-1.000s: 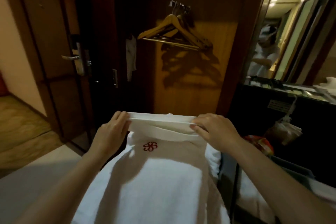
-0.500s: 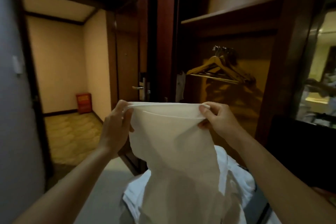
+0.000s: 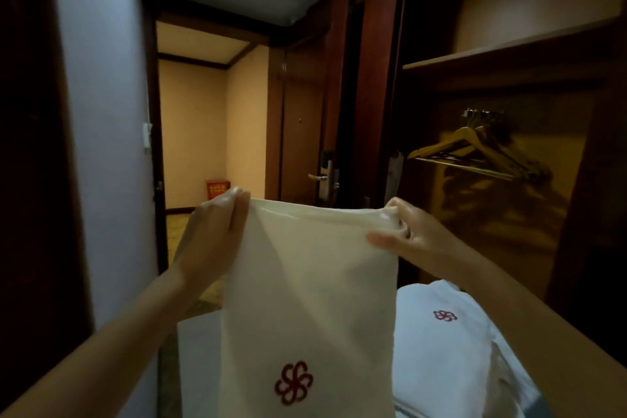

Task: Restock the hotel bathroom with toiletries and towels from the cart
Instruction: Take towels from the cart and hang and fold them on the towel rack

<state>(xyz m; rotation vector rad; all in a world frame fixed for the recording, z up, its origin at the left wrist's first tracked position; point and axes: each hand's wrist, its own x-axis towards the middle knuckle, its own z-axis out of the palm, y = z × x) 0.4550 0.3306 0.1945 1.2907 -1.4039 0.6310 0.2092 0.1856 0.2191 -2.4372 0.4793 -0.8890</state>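
Left hand (image 3: pixel 212 234) and right hand (image 3: pixel 405 236): each pinches a top corner of one white towel (image 3: pixel 308 299), held up at chest height, hanging flat between them; red flower emblem (image 3: pixel 293 382) near lower edge. Folded towel stack (image 3: pixel 441 343): lower right, same emblem. Wooden hangers (image 3: pixel 475 153): open wardrobe, right. Door handle (image 3: pixel 319 176): behind

The raised towel (image 3: pixel 305 282) is cream-white and carries a dark red flower emblem (image 3: pixel 293 383) near its lower part. Right of this towel, the folded towels (image 3: pixel 441 356) are white with their own red emblem (image 3: pixel 444 315). Behind it, the box (image 3: pixel 218 188) is red, the hangers (image 3: pixel 468 149) honey-yellow.
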